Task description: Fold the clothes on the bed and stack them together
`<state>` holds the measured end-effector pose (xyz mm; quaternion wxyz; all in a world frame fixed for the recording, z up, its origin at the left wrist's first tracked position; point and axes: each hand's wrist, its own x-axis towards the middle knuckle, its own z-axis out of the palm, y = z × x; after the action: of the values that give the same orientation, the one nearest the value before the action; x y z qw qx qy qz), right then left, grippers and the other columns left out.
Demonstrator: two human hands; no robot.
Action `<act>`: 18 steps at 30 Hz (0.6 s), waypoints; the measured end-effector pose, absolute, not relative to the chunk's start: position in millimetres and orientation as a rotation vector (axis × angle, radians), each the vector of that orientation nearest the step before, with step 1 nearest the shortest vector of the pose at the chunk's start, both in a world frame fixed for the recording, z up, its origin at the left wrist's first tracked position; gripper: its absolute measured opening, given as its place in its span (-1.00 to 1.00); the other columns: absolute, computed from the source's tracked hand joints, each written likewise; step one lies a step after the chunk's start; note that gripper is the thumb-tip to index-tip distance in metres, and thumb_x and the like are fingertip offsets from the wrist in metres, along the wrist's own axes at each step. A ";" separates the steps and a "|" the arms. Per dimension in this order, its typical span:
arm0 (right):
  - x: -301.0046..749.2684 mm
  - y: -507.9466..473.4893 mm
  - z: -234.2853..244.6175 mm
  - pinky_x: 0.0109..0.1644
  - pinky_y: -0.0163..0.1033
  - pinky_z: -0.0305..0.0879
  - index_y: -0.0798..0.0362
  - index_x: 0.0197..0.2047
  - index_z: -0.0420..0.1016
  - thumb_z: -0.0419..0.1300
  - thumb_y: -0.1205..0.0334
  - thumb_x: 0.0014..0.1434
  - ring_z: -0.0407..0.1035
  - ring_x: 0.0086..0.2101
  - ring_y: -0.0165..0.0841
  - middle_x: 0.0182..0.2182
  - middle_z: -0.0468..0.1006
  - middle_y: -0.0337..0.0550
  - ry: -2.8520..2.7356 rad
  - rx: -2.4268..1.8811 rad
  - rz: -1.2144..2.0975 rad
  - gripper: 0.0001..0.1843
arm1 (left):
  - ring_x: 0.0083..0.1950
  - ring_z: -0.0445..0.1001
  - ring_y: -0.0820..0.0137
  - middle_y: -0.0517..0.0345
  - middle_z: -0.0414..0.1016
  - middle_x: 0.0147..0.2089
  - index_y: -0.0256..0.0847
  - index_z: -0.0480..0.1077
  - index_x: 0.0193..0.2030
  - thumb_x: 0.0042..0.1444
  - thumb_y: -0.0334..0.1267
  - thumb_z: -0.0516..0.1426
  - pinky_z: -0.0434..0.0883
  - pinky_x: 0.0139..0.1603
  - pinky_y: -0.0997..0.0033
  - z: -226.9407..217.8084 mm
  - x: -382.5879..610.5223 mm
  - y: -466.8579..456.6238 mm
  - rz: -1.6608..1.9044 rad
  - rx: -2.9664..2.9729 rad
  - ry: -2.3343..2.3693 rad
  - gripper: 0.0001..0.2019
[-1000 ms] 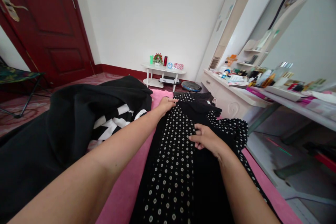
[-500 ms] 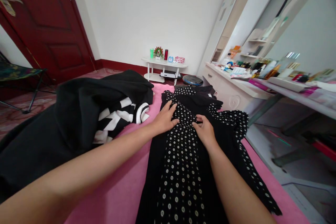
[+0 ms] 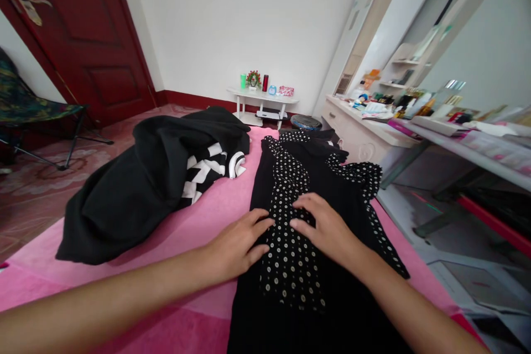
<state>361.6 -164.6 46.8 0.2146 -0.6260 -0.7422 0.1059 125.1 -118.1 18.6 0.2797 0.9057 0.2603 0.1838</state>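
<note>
Left hand (image 3: 237,244) flat, fingers spread, on dotted dress (image 3: 290,274) | right hand (image 3: 324,227) likewise, just beside | dress lies lengthwise on pink cover (image 3: 199,218) | smoothing looks best with even palm pressure, centre outward, no bunching

dress (image 3: 290,265) hem cut off, desk clutter (image 3: 385,108) blurred

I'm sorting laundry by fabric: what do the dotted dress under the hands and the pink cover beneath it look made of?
Dress: thin, light cloth, matte black with pale printed dots. It lies flat and ripples at the ruffled sleeve, so perhaps chiffon or polyester, though the look leaves it open.
Pink cover: soft matte textile, smooth with faint creases, possibly cotton or a blend.
</note>
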 end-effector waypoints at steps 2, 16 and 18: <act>339.5 -206.5 57.1 -0.01 -0.18 0.28 -0.05 -0.10 0.43 0.21 0.07 0.11 0.33 -0.12 -0.29 -0.12 0.41 -0.16 -2.199 -1.671 0.463 -0.71 | 0.02 0.37 0.27 0.09 0.39 0.02 -0.03 0.40 0.01 0.16 -0.20 0.07 0.33 0.07 0.27 29.7 113.0 -136.9 0.433 2.458 0.668 -0.73; 327.2 -250.8 74.7 -0.23 -0.33 0.22 -0.02 -0.24 0.34 0.03 0.52 -0.02 0.34 -0.27 -0.40 -0.31 0.43 -0.26 -2.211 -1.482 0.394 -0.69 | -0.32 0.45 0.46 0.26 0.50 -0.36 -0.15 0.46 -0.34 0.04 -0.35 0.21 0.33 -0.28 0.55 69.5 99.6 -174.4 0.112 2.467 0.415 -0.97; 329.0 -255.5 67.7 -0.31 -0.37 0.20 -0.02 -0.28 0.35 0.10 0.42 0.04 0.34 -0.33 -0.41 -0.36 0.45 -0.28 -2.327 -1.371 0.395 -0.82 | -0.42 0.41 0.53 0.29 0.47 -0.43 -0.18 0.45 -0.38 0.09 -0.39 0.15 0.30 -0.38 0.60 75.4 100.8 -167.1 0.169 2.435 0.414 -0.92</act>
<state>329.0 -255.5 67.7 0.2044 -0.4917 -0.8345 0.1418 100.8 -167.1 75.4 0.3270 0.9295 0.1580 0.0646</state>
